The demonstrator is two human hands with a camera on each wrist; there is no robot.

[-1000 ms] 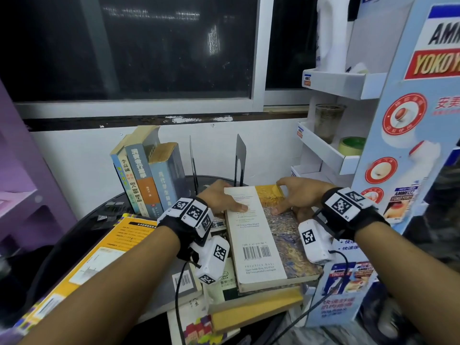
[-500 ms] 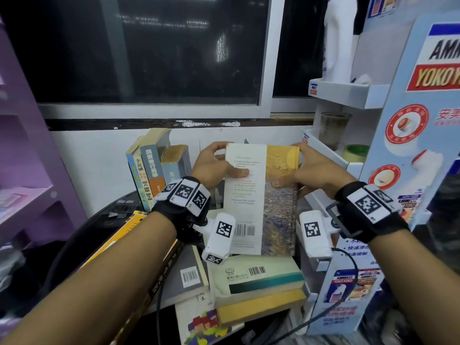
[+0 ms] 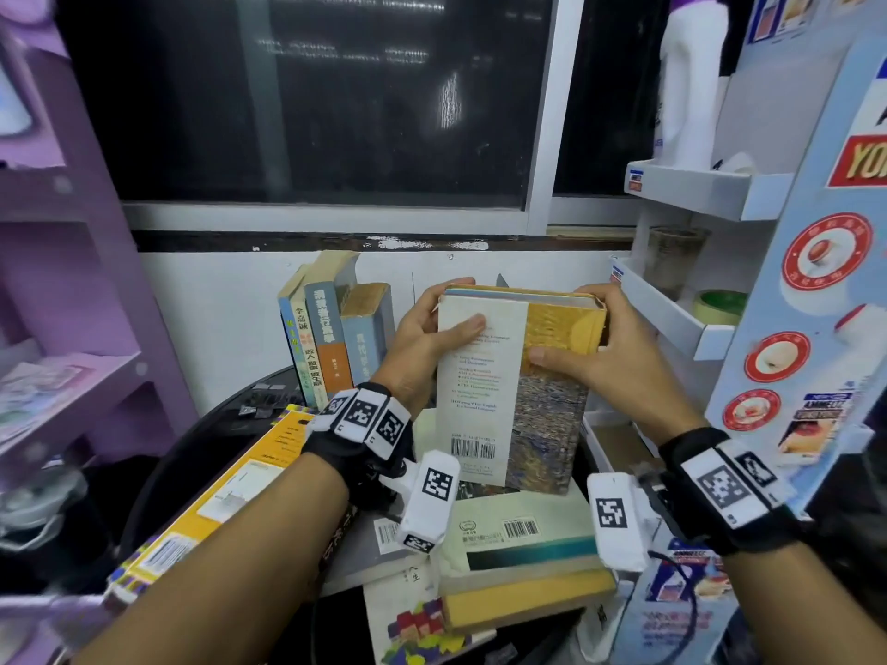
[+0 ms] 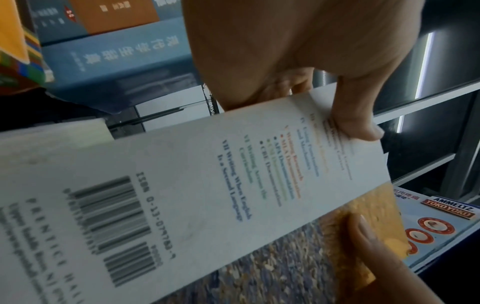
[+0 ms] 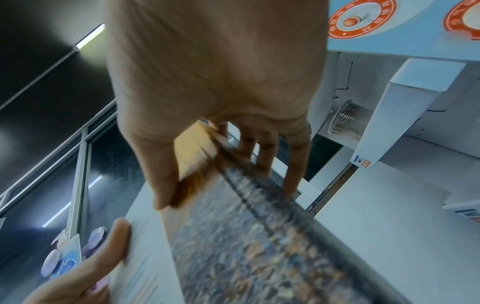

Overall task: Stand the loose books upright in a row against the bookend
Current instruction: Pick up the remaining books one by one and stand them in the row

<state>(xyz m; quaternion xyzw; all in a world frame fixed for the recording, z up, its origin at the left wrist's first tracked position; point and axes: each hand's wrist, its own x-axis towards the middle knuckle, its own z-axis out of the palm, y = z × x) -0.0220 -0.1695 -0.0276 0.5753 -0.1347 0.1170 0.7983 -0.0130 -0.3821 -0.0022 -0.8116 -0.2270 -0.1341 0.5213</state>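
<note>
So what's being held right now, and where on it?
A paperback book, near its top: left hand grips the left edge, right hand the spine side.

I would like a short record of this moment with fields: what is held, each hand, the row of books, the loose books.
held: white and yellow paperback book, upright, lifted above the pile
left hand: grips the book's left edge, thumb on the white cover
right hand: grips the right edge, thumb on the yellow cover
row: four blue-spined standing books, leaning left
loose: flat pile of books below, long yellow book at left
</note>
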